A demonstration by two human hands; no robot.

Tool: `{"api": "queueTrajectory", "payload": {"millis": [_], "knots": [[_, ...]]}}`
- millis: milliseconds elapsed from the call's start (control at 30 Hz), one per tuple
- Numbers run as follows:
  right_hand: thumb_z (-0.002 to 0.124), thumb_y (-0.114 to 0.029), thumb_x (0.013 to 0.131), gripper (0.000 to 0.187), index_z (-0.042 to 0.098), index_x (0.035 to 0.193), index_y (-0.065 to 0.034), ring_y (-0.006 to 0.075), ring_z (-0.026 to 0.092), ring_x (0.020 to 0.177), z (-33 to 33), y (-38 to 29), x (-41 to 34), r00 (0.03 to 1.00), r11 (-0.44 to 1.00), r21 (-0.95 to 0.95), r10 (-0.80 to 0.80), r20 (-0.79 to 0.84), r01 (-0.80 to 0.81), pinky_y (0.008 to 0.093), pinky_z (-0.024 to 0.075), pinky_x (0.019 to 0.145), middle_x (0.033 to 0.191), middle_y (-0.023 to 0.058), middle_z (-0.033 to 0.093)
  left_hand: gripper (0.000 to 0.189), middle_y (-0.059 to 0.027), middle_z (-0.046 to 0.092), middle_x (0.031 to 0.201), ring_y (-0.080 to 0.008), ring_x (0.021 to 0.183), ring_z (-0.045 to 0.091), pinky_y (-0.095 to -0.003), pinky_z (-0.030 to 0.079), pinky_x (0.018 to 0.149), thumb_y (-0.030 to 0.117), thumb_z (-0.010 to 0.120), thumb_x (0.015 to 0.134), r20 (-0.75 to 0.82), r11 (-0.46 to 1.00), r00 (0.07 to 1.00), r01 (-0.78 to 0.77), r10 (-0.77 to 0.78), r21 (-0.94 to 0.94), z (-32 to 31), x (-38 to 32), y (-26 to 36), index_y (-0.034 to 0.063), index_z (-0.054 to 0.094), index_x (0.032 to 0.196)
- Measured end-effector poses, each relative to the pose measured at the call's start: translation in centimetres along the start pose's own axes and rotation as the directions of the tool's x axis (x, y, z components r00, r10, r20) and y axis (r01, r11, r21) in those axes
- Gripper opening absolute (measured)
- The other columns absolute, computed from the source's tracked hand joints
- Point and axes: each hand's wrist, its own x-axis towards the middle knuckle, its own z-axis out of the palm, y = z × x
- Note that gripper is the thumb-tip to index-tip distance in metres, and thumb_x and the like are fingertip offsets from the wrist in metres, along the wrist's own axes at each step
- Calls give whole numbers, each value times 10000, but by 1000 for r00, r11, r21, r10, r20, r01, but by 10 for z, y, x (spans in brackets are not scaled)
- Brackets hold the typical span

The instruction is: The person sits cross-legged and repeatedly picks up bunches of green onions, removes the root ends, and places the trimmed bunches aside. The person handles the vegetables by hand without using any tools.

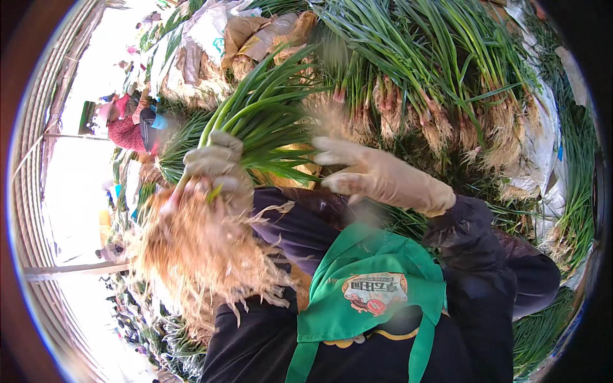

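A pale rubber glove covers my left hand [218, 165], which grips a bunch of green allium plants [258, 110] around the stems. Their long leaves point up and to the right, while a thick, blurred mass of straw-coloured roots [206, 239] hangs below the fist. Gloved as well, my right hand [378, 174] is held apart from the bunch, to the right of the leaf tips, its fingers spread and holding nothing. A green apron [373, 287] with a printed badge covers my chest.
Rows of similar rooted plants [426, 95] lie ahead and to the right, beside white plastic sheeting [546, 139]. Sacks [268, 36] cover more bundles at the upper left. Another person [131, 124] is bent or seated at the far left, near a metal pole [76, 271].
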Motion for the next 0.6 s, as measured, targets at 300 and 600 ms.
{"api": "queueTrajectory", "payload": {"millis": [300,600], "knots": [[471,-289,974,322,627,955,-8,59,326,470,34,-75,19,982,982,-79,-176,-69,171,193,279,449,597,-42,431,220,-127,636,979,-227,802,633,-333,533,740,132,496,901,635,-995,773,49,-16,-86,-90,59,127,-1,518,1074],[614,-246,867,356,604,1104,20,303,636,862,-45,27,-12,900,104,-895,29,-434,-434,398,489,811,940,192,649,292,-94,640,1079,-213,945,612,-375,477,887,167,473,919,353,-626,920,379,173,-681,28,48,141,38,551,1168]]}}
